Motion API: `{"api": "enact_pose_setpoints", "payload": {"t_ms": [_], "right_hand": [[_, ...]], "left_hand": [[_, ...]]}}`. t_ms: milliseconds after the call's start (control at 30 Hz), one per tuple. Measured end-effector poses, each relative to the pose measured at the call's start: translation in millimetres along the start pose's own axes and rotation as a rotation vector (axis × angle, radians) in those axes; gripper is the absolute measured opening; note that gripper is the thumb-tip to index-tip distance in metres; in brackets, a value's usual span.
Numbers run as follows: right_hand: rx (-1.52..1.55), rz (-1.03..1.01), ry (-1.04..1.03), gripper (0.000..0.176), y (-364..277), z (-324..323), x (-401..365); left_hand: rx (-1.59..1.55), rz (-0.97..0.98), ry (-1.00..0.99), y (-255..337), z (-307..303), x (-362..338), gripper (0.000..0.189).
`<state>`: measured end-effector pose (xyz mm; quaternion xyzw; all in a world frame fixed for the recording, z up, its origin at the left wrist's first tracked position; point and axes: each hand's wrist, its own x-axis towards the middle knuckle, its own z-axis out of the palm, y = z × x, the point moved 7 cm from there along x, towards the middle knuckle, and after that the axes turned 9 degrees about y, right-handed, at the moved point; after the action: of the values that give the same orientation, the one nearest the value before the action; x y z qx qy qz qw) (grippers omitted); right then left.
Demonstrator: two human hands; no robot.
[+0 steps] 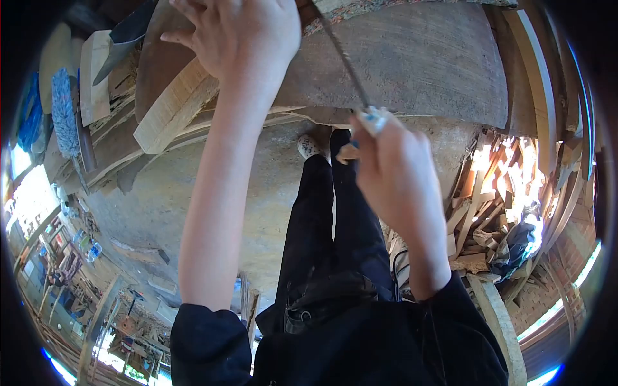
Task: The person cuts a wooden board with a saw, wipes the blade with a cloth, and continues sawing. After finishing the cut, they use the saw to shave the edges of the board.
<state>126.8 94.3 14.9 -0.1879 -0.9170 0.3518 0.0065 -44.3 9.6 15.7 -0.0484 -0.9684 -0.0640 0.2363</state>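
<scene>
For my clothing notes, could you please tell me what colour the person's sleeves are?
The sleeves look black, showing best in the head view.

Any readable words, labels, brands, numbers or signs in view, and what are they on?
None can be read.
Handle in the right hand: blurred, no lettering made out.
Board: no text seen.
Small blue-and-clear item, far left: too small to tell.

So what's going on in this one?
The person's right hand holds a long, thin, dark tool by its pale handle, over a wide grey-brown wooden surface. The left hand is at the picture's top edge, near a thick pale wood block; what its fingers touch can't be made out.
</scene>
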Motion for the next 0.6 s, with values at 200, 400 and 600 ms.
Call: {"api": "enact_pose_setpoints", "payload": {"t_ms": [200, 400, 600], "right_hand": [[0.157, 0.114, -0.069, 0.016, 22, -13, -61], [0.036, 0.032, 0.066, 0.015, -7, 2, 16], [0.075, 0.274, -0.241, 0.012, 22, -23, -81]], "left_hand": [[0.032, -0.062, -0.014, 0, -8, 3, 0.057], [-0.035, -0.044, -0.004, 3, -10, 0, 0.055], [0.068, -0.088, 0.016, 3, -9, -1, 0.053]]}}
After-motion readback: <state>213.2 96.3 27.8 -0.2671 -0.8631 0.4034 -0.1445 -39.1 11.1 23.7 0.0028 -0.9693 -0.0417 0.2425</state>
